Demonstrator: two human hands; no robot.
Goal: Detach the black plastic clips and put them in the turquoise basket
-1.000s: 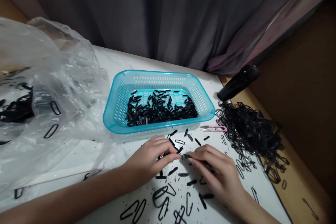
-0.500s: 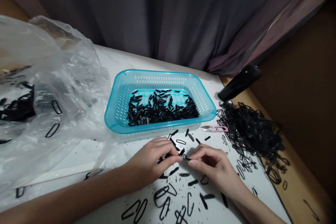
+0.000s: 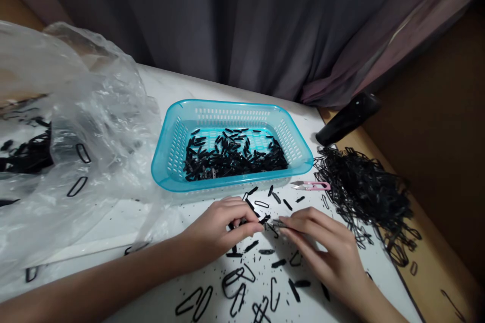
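My left hand (image 3: 222, 227) is closed in a pinch over the white table, with small black strips showing under and beside its curled fingers. At its fingertips is a short black piece (image 3: 265, 219), partly hidden. Facing it, my right hand (image 3: 326, 245) pinches a small, flat, greyish-dark piece (image 3: 279, 223) between thumb and forefinger, its tip directed at the left fingertips. Loose black strips (image 3: 266, 252) and thin black oval loops (image 3: 204, 303) lie around and below both hands, among tiny black crumbs.
Behind my hands stands a blue basket (image 3: 231, 180) holding many black strips. Pink thread snips (image 3: 312, 185) lie at its right corner. Farther right are a heap of black loops (image 3: 367, 192) and a black cylinder (image 3: 346, 118). A clear plastic bag (image 3: 109, 111) covers the left side.
My right hand has shifted slightly right, away from the left fingertips, and the flat piece in its pinch now shows more. The left hand has stayed nearly in place.
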